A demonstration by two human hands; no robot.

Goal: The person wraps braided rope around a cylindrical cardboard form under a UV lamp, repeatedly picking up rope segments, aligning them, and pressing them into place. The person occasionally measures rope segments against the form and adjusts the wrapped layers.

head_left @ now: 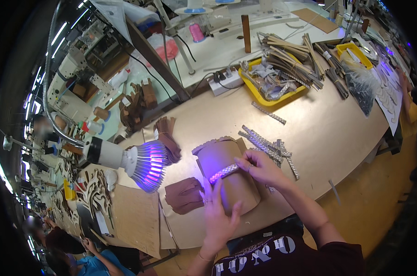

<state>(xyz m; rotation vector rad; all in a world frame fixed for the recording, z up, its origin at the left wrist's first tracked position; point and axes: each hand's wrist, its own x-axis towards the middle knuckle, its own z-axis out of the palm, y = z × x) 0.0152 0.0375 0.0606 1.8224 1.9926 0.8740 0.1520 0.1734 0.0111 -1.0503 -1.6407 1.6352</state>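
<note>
Angled inward, the left hand (219, 212), thumb splayed wide, has its fingertips at 1 end of the braided strip (223, 173) across the brown curved form (239, 193); the right hand (260, 167) pinches the other.

Holds a braided strip (224, 173) across a curved brown form (239, 193), pinching the right end in the right hand (260, 169), with the left hand (219, 217) spread at the other end. Works beside a purple-lit lamp (148, 165), amid folded brown pieces (184, 195) and loose braided strips (262, 142) on a table (332, 133).
</note>
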